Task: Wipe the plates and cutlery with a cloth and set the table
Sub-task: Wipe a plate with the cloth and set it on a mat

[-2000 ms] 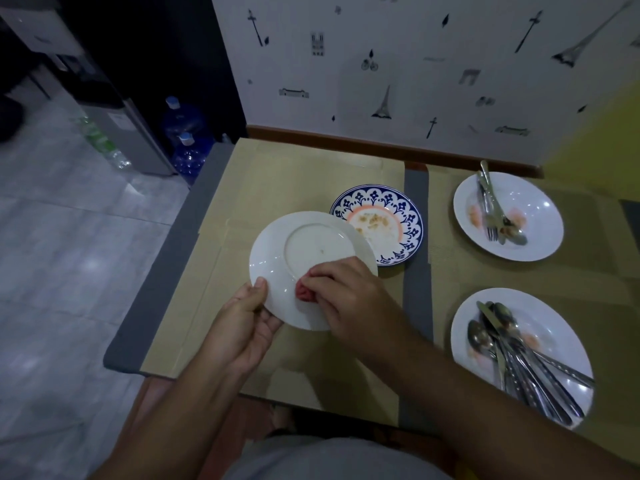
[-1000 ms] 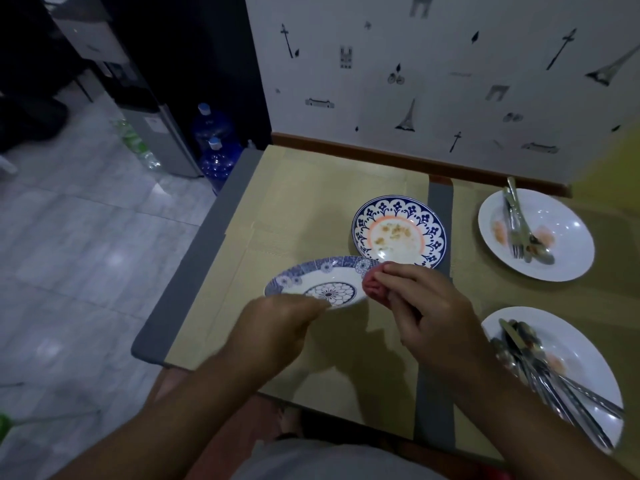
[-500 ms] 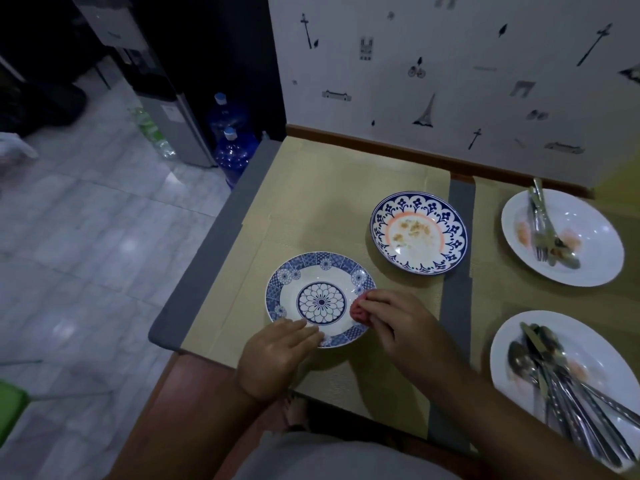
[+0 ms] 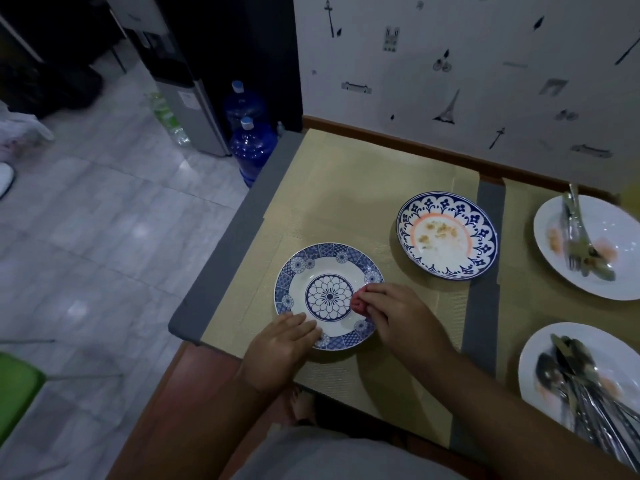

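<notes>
A blue-and-white flower-patterned plate (image 4: 313, 271) lies face up on the tan placemat (image 4: 346, 188) near the table's front left corner. My left hand (image 4: 280, 348) rests with its fingers on the plate's near rim. My right hand (image 4: 398, 317) holds a small balled red cloth (image 4: 357, 303) against the plate's right inner side. A second blue-rimmed plate (image 4: 446, 235) with crumbs sits behind, to the right. Two white plates stand at the right: the far one (image 4: 623, 237) carries forks (image 4: 575, 233), the near one (image 4: 547, 355) carries several spoons and knives (image 4: 585, 386).
The table meets a patterned wall (image 4: 450, 64) at the back. Its grey left edge (image 4: 221, 258) drops to a tiled floor. Two blue water bottles (image 4: 251, 143) and a dispenser stand at the back left. A green seat (image 4: 14, 393) shows at the lower left.
The plate was held upside down while I wiped its white underside. It has since been turned face up and set on the placemat. My view has shifted left.
</notes>
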A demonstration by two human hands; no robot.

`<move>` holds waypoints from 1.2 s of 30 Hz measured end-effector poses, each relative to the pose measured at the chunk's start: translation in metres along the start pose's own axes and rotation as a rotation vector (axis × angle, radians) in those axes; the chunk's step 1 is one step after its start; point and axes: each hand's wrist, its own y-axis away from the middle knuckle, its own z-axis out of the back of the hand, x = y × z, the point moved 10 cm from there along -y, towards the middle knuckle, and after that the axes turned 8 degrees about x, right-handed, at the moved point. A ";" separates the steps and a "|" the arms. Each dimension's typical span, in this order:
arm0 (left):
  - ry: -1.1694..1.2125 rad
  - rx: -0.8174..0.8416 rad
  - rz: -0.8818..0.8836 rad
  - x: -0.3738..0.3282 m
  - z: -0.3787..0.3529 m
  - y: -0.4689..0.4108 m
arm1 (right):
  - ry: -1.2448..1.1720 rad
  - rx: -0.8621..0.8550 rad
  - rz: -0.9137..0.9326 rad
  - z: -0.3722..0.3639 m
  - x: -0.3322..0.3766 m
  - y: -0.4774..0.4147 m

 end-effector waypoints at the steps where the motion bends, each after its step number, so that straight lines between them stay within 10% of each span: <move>1: -0.002 0.003 0.011 0.004 -0.001 0.001 | 0.000 0.005 0.000 -0.003 0.001 -0.003; 26: 0.352 0.224 0.321 -0.007 -0.007 -0.171 | 0.007 -0.126 -0.306 0.052 -0.075 -0.016; 36: 0.821 0.317 0.927 0.014 -0.065 -0.240 | -0.044 -0.110 -0.398 0.104 -0.155 -0.019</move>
